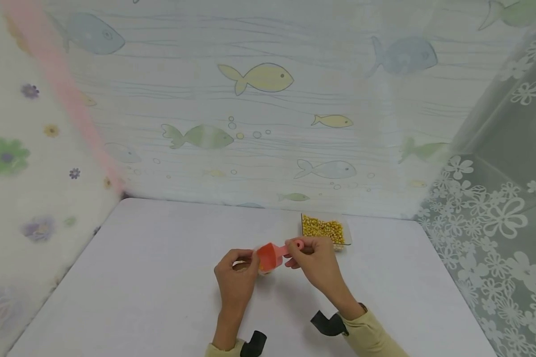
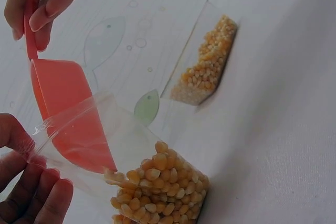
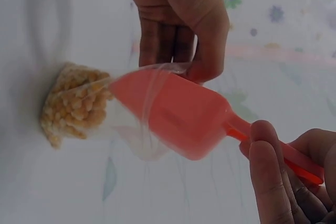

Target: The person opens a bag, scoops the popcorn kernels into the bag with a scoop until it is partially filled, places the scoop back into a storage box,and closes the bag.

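Observation:
A clear plastic bag (image 2: 79, 121) stands on the table, its lower part filled with corn kernels (image 2: 163, 187). My left hand (image 1: 237, 275) pinches the bag's open rim between thumb and fingers. By its handle my right hand (image 1: 314, 260) grips a red-orange scoop (image 3: 184, 114). The scoop is tilted downward, with its tip inside the bag's mouth just above the kernels. Whether any kernels lie in the scoop is hard to see; a few show at its tip in the left wrist view.
Behind my right hand, a clear rectangular container (image 1: 347, 233) holds more corn kernels (image 1: 321, 228). The white table (image 1: 161, 277) meets a fish-patterned curtain (image 1: 263, 148) at the back. Floral curtains hang at both sides.

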{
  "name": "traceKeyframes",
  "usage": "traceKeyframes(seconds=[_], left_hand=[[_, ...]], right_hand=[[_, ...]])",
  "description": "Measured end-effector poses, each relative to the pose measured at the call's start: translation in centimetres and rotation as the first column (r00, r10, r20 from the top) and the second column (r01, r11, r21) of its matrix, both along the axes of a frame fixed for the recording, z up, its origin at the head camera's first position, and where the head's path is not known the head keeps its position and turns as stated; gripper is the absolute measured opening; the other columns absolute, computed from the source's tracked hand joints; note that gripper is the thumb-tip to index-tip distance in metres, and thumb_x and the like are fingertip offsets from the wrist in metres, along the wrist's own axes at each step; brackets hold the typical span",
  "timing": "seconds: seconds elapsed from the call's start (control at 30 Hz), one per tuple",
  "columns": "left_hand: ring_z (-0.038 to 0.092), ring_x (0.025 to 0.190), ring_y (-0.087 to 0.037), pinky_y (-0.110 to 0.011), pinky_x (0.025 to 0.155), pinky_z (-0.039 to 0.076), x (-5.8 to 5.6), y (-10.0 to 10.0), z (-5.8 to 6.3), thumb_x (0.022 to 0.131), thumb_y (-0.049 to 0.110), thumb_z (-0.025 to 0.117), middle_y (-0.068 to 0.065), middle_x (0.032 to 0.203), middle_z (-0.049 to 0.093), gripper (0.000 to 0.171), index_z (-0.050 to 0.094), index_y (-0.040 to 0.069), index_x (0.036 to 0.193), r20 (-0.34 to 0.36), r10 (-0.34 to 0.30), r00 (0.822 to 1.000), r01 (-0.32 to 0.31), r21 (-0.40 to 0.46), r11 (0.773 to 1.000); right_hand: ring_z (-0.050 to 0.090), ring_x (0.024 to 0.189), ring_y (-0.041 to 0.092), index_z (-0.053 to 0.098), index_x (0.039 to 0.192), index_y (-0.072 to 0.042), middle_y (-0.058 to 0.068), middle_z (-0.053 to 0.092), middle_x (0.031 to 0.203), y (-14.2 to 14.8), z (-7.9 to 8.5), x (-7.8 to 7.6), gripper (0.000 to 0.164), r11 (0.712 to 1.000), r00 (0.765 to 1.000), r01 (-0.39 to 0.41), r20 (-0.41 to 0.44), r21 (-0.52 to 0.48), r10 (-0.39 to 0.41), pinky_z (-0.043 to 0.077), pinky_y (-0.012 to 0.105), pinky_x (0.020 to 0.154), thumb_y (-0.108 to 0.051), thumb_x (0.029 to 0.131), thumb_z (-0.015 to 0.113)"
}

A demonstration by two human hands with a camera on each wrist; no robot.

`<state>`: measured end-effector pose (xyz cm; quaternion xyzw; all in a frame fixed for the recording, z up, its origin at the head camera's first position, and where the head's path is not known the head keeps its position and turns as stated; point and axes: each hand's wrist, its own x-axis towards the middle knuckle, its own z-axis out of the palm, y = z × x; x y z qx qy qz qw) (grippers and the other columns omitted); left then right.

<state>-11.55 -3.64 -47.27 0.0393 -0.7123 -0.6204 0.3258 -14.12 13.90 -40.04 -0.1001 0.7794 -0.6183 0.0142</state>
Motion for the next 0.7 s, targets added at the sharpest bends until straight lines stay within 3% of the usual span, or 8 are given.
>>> traceKeyframes(seconds=[0.33, 0.7], left_hand=[[0.065, 0.073, -0.013, -0.021, 0.067, 0.059, 0.04, -0.09, -0.01, 0.082, -0.006, 0.077, -0.004, 0.082, 0.071, 0.011, 0.074, 0.005, 0.085, 0.004, 0.002, 1.000, -0.002, 0.010, 1.000], [0.065, 0.072, -0.013, -0.022, 0.066, 0.059, -0.11, -0.18, -0.20, 0.082, -0.006, 0.077, -0.006, 0.081, 0.072, 0.010, 0.074, 0.003, 0.084, -0.017, -0.001, 1.000, 0.001, 0.004, 1.000]], right_hand=[[0.073, 0.065, 0.021, 0.076, 0.093, 0.003, 0.017, 0.075, 0.082, 0.11, -0.11, 0.36, 0.015, 0.999, 0.999, 0.023, -0.031, -0.038, -0.025, 0.062, 0.030, 0.065, -0.011, 0.096, 0.071], [0.073, 0.066, 0.020, 0.076, 0.096, 0.003, 0.017, 0.075, 0.084, 0.91, -0.33, 0.45, 0.018, 0.999, 0.999, 0.030, -0.038, -0.015, -0.030, 0.062, 0.029, 0.066, -0.014, 0.097, 0.070]])
